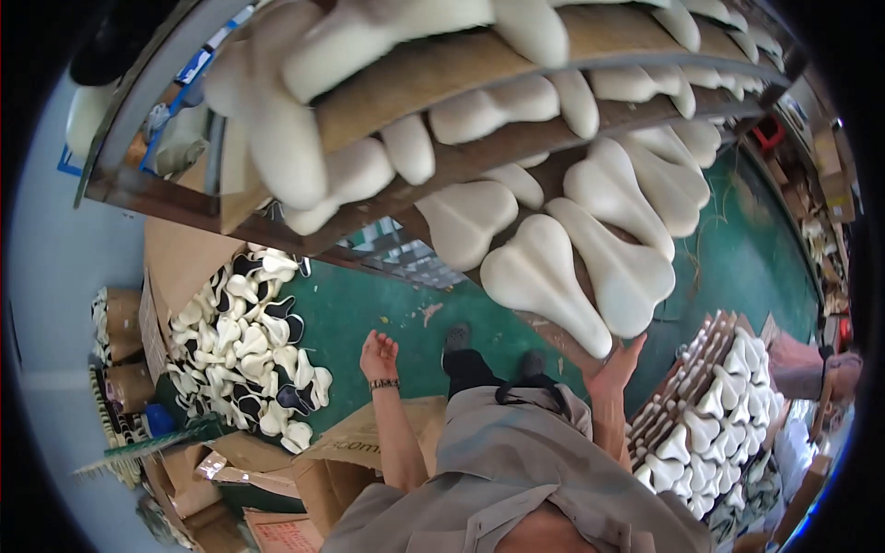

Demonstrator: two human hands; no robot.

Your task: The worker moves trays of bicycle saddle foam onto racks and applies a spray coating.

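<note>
My right hand (616, 365) grips the near end of a brown board (553, 335). Its thumb shows beside the board, while the other fingers are partly hidden. On this board lie several cream foam bicycle saddle pads (539, 269), and the narrow nose of one points at my right hand. The board's far end reaches the rack. My left hand (379, 356) hangs over the green floor with fingers loosely bent and apart, nothing in it. A dark band circles that wrist.
A rack (396, 196) with boards of saddle pads stands ahead. At left lies a heap of cream and black saddle pieces (249, 332) beside cardboard. An open carton (336, 470) sits below my left arm. Stacked boards of pads (705, 433) stand at right.
</note>
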